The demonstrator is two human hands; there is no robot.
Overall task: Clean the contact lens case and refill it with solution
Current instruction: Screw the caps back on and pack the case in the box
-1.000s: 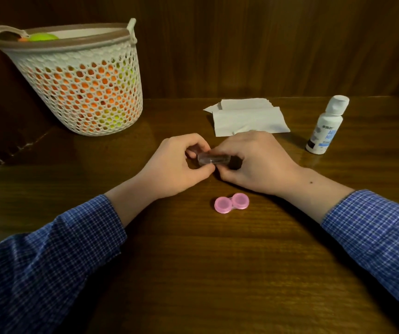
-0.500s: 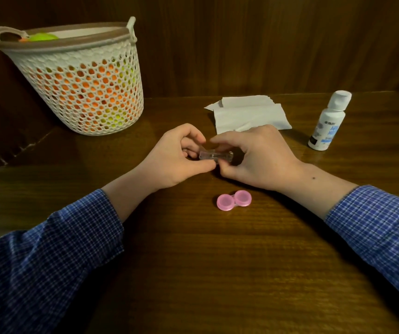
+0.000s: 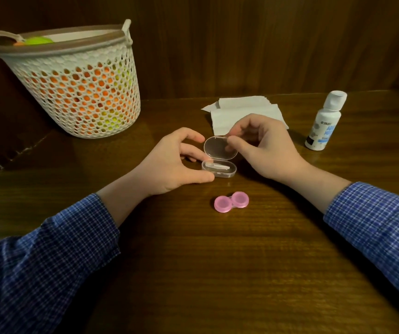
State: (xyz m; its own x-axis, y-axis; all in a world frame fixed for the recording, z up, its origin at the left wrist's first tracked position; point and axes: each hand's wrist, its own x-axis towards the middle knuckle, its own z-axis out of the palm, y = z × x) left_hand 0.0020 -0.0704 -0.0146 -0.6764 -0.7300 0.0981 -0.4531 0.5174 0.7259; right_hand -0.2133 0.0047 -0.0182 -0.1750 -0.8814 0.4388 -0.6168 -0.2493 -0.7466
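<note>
A small clear plastic box (image 3: 219, 170) sits on the wooden table with its hinged lid (image 3: 219, 148) standing open; a pale stick-like tool lies inside. My left hand (image 3: 174, 162) grips the box's base between thumb and fingers. My right hand (image 3: 263, 148) pinches the raised lid's right edge. A pink twin-cup contact lens case (image 3: 231, 202), both caps on, lies just in front of the box, untouched. A white solution bottle (image 3: 325, 121) with a white cap stands upright at the right.
Folded white tissues (image 3: 241, 112) lie behind my right hand. A white mesh basket (image 3: 73, 92) holding orange and green things stands at the back left against a dark wooden wall. The table (image 3: 217, 273) stretches toward me.
The clear box was held shut between both hands; now its lid is swung up and open, and the box rests on the table.
</note>
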